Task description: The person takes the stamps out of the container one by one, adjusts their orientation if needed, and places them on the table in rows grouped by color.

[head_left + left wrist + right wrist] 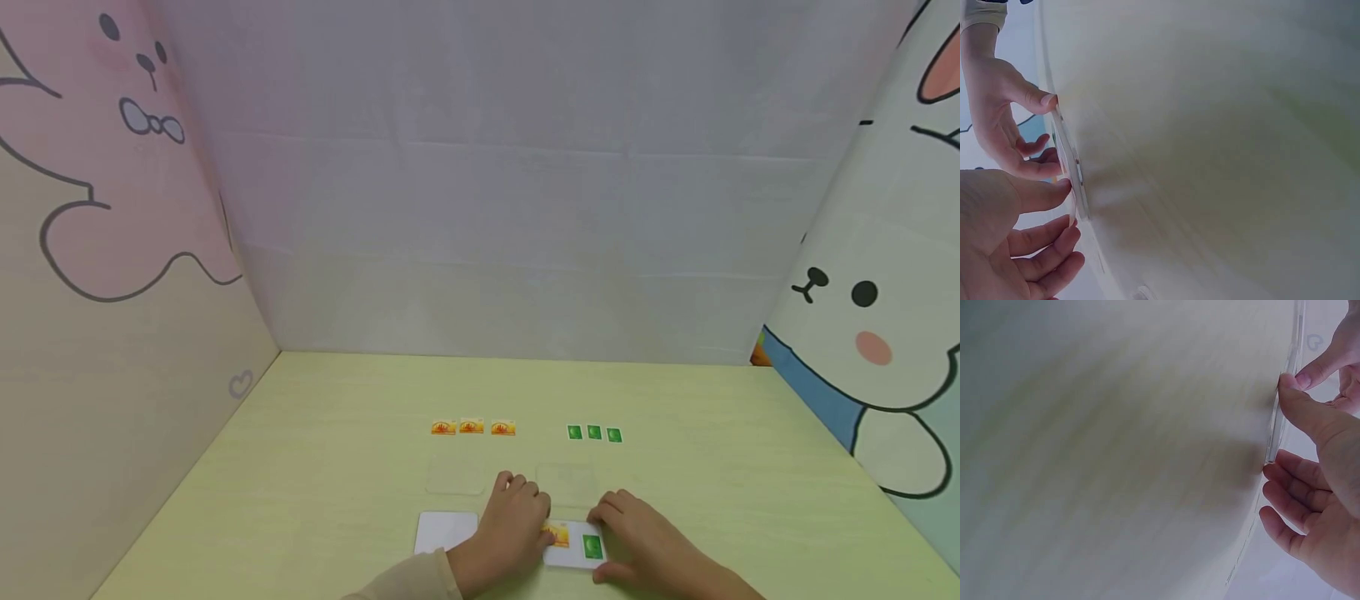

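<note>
A small white card (557, 560) lies near the front of the table, bearing an orange picture piece (558, 535) on its left and a green picture piece (592, 547) on its right. My left hand (512, 518) holds the card's left end, its thumb over the edge of the orange piece. At the other end my right hand (647, 542) grips the card's edges between thumb and fingers. In the left wrist view the card (1071, 162) appears edge-on as a thin slab between both hands. Part of the orange piece is hidden by the left thumb.
Another white card (444, 529) lies left of my left hand. Two clear rectangular sheets, a left one (455, 475) and a right one (566, 482), lie beyond the cards. Farther back are three orange pieces (472, 426) and three green pieces (594, 432), in rows.
</note>
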Available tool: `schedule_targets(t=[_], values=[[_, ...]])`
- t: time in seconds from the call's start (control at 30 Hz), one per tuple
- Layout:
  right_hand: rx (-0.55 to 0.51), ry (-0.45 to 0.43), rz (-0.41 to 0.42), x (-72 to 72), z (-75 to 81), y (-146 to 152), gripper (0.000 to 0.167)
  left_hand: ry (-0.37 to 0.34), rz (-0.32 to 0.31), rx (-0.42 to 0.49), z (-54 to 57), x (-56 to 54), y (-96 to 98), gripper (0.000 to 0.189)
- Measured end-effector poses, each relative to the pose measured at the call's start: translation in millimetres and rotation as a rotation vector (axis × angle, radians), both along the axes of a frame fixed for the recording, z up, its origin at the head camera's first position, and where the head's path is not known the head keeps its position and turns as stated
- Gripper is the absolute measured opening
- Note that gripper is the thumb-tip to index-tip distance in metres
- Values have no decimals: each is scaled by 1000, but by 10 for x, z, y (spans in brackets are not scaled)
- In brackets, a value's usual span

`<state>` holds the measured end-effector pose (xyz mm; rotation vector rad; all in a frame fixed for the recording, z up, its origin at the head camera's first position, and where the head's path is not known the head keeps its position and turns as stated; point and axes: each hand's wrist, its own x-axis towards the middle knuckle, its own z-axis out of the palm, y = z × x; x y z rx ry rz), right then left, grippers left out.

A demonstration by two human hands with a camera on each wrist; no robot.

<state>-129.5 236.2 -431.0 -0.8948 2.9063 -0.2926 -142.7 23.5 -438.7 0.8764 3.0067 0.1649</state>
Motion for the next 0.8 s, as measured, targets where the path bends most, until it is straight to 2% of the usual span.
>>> schedule_targets(t=[0.23,0.67,0.8], values=[[8,-37,-23,-2,12,-5,61,7,0,11,19,4,1,25],[21,-31,-31,2,7,-23,63,-12,10,49,30,1,7,23],[21,-13,-21,8,3,-21,61,5,11,50,33,9,7,20]])
